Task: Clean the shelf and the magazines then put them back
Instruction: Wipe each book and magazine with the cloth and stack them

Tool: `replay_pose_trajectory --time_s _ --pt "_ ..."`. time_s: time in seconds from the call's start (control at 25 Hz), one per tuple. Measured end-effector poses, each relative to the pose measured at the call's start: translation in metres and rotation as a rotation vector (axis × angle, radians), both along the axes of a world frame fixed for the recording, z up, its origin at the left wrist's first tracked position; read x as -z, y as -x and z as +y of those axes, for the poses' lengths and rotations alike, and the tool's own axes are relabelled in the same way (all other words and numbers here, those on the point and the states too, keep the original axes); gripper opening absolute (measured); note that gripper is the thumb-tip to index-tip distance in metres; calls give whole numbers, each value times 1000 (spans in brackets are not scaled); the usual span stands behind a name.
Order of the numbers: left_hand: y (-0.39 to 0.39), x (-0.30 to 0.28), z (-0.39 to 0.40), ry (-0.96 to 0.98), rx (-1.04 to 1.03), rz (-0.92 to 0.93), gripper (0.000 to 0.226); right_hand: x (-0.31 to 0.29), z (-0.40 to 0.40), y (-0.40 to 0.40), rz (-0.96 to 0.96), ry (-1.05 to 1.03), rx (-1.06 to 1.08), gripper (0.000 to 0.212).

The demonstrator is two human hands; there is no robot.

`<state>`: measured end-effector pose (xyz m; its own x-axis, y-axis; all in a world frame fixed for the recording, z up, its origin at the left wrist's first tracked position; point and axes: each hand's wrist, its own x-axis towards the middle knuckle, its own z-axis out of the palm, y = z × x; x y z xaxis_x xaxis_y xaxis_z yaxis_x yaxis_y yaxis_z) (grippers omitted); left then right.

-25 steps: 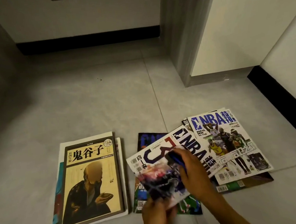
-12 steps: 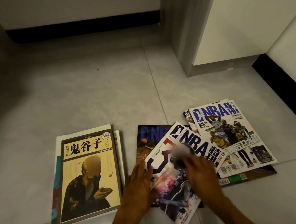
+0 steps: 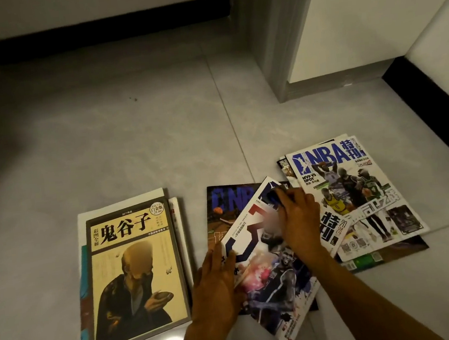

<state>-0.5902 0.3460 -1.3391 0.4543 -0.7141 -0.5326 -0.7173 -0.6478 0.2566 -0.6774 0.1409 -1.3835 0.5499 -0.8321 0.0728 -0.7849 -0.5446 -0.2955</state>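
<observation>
Currently left hand (image 3: 215, 281) lies flat-fingered on tilted magazine (image 3: 272, 270); right hand (image 3: 298, 223) grips blue cloth (image 3: 272, 196), wiping. Glossy magazine could slide across floor (image 3: 132, 151) if pressing slackens.

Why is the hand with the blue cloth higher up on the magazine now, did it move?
Yes. The right hand slid the blue cloth up the tilted magazine, away from the person, toward its top edge near the dark NBA magazine.

- One head-worn wide-angle view looks forward and steeply down at the tiled floor (image 3: 131, 140).
- It sits close above the magazines (image 3: 342, 193), the far wall's dark skirting (image 3: 104, 35) along its top edge.
</observation>
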Motion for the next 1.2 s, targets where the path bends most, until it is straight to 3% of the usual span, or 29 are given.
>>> replay_pose_trajectory --time_s 0.08,0.16,0.24,0.28,0.44,0.56,0.64,0.76,0.84,0.92,1.0,1.08,1.2 --pt "-1 2 2 2 -13 10 88 1 33 -26 -29 -38 114 59" --pt "-3 7 6 14 -23 9 88 1 75 -40 -57 -10 -208 64" --pt "-5 10 7 35 -25 -8 88 -3 58 -34 17 -5 -582 70" --pt "-5 10 7 23 -23 -7 87 -3 32 -30 78 11 -598 71" --pt "-3 6 3 11 7 4 89 1 -26 -28 -17 -67 -72 60" --pt "-8 -5 -2 169 -144 141 92 -3 36 -38 -154 -94 25 56" --pt "-21 -14 -9 293 -342 258 88 -5 90 -25 -258 -124 -169 60" --pt "-44 -23 -11 277 -420 335 74 7 140 25 -122 -60 -680 57" --pt "-49 -28 -12 258 -394 382 68 11 125 50 -28 -9 -906 58" --pt "-50 -27 -11 252 -372 398 63 11 104 51 -40 -3 -833 61" --pt "-51 -25 -10 241 -358 361 58 3 98 22 -92 -84 -610 63" --pt "-53 -22 -10 230 -327 328 59 -6 112 -20 -130 -163 -468 53" --pt "-49 -23 -14 187 -255 273 65 -5 114 -18 -151 -188 -501 44"
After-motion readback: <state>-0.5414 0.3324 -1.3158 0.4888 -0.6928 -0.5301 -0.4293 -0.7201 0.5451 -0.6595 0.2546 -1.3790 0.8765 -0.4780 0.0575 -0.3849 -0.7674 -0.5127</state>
